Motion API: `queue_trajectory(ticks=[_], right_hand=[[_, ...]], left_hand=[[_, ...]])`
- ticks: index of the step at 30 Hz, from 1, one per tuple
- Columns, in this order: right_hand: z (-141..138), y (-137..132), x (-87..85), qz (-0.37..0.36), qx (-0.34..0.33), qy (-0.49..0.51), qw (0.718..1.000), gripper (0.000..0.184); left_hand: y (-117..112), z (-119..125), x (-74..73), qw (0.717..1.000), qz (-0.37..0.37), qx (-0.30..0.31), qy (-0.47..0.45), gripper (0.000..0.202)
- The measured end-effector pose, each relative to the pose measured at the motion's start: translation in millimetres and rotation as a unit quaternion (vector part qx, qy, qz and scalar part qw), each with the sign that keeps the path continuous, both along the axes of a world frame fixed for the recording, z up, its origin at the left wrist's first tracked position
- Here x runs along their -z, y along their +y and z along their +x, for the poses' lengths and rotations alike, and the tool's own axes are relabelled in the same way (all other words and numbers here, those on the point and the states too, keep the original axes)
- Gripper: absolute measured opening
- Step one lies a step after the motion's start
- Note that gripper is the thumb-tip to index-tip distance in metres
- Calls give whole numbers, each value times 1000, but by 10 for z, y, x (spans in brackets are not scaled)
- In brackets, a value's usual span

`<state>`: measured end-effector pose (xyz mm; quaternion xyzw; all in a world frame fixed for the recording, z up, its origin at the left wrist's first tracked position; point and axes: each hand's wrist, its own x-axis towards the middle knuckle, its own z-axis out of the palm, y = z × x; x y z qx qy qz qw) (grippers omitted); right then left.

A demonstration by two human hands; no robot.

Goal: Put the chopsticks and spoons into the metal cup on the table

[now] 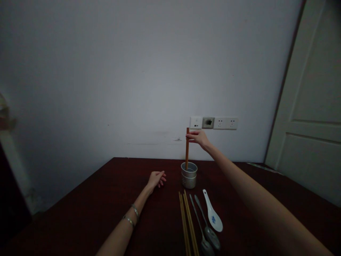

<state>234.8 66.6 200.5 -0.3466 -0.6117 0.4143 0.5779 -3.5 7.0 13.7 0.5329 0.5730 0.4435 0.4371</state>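
My right hand (197,137) is closed in a pinch near the top of reddish-brown chopsticks (187,153), which stand nearly upright. Their lower end is inside the rim of a silver metal cup (189,182); the cup's wall hides the tips. To the left of the cup, my left hand (156,179) rests on the table with loosely bent fingers and nothing in it. In front of the cup lie several light wooden chopsticks (186,222), two long-handled metal spoons (211,237), and a white ceramic spoon (213,216) with a blue pattern.
The dark red table (106,199) reaches back to a pale wall (133,89). Wall sockets (226,123) sit low behind my right hand. A light-coloured door (309,117) stands at the right. Two bracelets (131,216) circle my left forearm.
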Motion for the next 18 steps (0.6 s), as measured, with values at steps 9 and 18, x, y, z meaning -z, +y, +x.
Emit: queue_trajectory(ticks=[9,18], right_hand=[[-55,175,505,-67,9,7,998,10],[-26,167,681,-107,3,6,994,11]], left_hand=[[59,-18,72,999,5,20,28,38],[91,-24,108,999,14,19,35,34]])
